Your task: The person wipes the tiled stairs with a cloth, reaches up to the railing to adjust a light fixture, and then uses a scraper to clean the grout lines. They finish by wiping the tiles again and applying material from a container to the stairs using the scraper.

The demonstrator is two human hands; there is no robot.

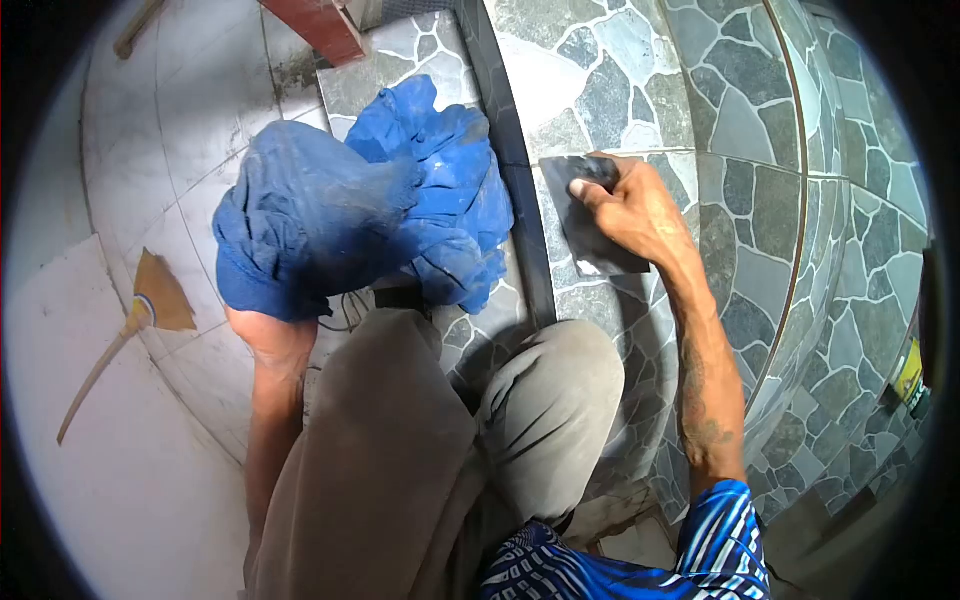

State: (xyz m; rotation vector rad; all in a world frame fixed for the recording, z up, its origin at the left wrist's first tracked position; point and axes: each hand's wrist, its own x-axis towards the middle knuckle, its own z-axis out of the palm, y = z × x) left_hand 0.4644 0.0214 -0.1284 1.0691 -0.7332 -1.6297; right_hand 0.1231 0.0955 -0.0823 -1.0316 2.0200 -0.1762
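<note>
My right hand [640,205] grips a flat dark rectangular scraper [612,240] from its right side, thumb on its upper face. The scraper lies over the stone-patterned tiles [610,90] close to a dark edging strip [530,235]. My left wrist [272,335] runs into a bunched blue cloth [320,200], which hides the fingers. Part of the cloth [465,190] spreads to the right over a tiled step, up to the dark strip. My knees, in beige trousers, are bent below both hands.
A brush [160,295] with tan bristles and a thin handle lies at the left on light floor tiles [180,110]. A red beam-like piece [318,30] juts in at the top. Curving away at the right is more stone-patterned tiling [840,290], with a yellow packet [910,375] beyond.
</note>
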